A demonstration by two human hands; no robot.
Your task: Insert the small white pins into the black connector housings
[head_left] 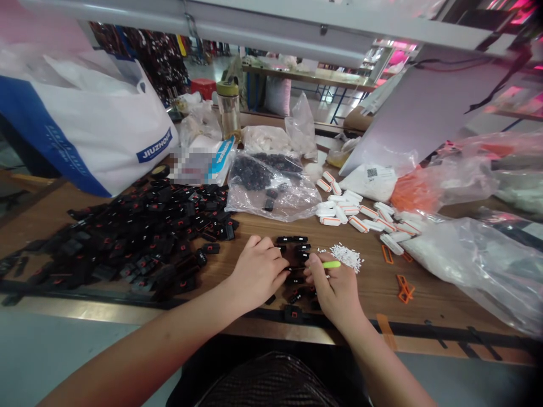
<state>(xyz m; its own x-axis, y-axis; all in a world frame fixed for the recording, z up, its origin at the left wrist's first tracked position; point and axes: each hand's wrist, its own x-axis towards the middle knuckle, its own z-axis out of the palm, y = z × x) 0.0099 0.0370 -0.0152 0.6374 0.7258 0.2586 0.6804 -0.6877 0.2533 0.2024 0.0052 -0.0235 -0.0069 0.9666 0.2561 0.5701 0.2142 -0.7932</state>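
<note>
At the centre of the frame, the left hand (259, 272) curls its fingers close to one another; whether they pinch anything is hidden from me. Facing it, the right hand (335, 285) has its fingers clamped on a slim lime-green tool (331, 264), its tip hard to make out. Small, blocky black parts (292, 240) lie between and just above the hands. Tiny white rods (345, 257) scatter right of centre; a glossy, jumbled black heap (148, 226) fills the left, and a crinkled clear bag (288, 198) sits upper centre.
</note>
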